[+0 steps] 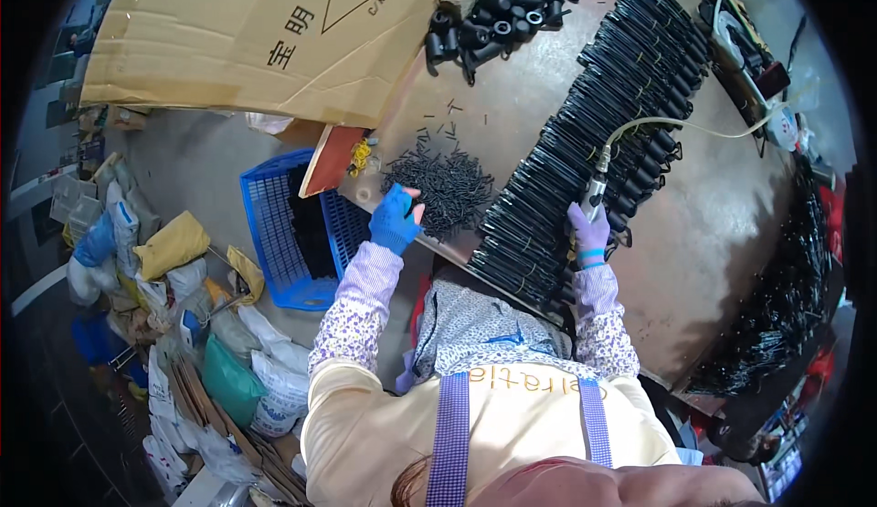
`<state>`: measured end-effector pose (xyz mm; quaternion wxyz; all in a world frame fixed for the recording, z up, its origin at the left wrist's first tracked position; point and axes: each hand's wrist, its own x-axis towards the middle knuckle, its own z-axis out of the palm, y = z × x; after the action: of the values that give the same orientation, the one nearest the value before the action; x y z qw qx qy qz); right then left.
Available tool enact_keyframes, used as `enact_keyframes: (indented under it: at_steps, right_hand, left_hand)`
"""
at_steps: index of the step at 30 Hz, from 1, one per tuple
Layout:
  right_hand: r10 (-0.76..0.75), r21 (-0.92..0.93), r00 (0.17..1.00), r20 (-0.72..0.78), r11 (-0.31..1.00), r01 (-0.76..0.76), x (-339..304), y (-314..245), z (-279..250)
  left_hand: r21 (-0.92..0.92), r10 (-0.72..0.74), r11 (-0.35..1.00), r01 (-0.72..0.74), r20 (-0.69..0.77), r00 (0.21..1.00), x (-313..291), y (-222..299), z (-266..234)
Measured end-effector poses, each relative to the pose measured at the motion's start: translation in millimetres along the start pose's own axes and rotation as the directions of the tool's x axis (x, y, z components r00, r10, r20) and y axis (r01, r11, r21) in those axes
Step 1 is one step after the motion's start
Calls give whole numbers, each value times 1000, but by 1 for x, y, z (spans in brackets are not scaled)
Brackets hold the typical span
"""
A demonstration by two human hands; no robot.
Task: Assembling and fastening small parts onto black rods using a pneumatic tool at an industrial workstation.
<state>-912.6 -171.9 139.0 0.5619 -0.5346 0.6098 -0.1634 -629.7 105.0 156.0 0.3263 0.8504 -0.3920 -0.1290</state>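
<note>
My right hand (589, 229), in a purple glove, is closed around a silver hand-held air tool (596, 185) that looks like an air screwdriver. A pale hose (681, 121) runs from its far end to the right. The tool lies over a long slanting row of black ribbed rods (562, 164), which look like folded umbrella frames, with black handles (647, 167) along their right side. My left hand (395, 220), in a blue glove with bare fingertips, is at the near left edge of a pile of small black screws (443, 187). Its thumb and forefinger are apart, with nothing visible between them.
Loose black handles (498, 23) are heaped at the far side of the table (703, 260). A large cardboard box (265, 32) stands far left, above a blue plastic crate (274, 251). More black rods (776, 297) lie at the right edge. Sacks (233, 379) crowd the left floor.
</note>
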Motion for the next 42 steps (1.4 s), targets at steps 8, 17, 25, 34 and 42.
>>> enact_keyframes:
  at_steps: [8, 17, 25, 34, 42]
  right_hand:
    - [-88, -277, 982, -165, 960, 40, -8, -9, -7]
    - [-129, -479, 959, -252, 878, -8, -26, -22, -7]
    - [-118, -475, 958, -260, 880, -20, -40, -30, -4]
    - [-106, -440, 957, -271, 898, -25, -46, -18, 3]
    - [-152, -433, 952, -266, 901, 23, -53, -21, 6]
  left_hand:
    - [18, 114, 993, -119, 177, 978, 60, -27, 21]
    - [-150, 255, 961, -232, 157, 954, 113, -21, 72]
    - [-566, -123, 816, 117, 29, 992, 147, -62, 45]
    - [-180, -1, 984, 4, 15, 1000, 150, -45, 29]
    - [269, 222, 910, -315, 325, 919, 152, -18, 58]
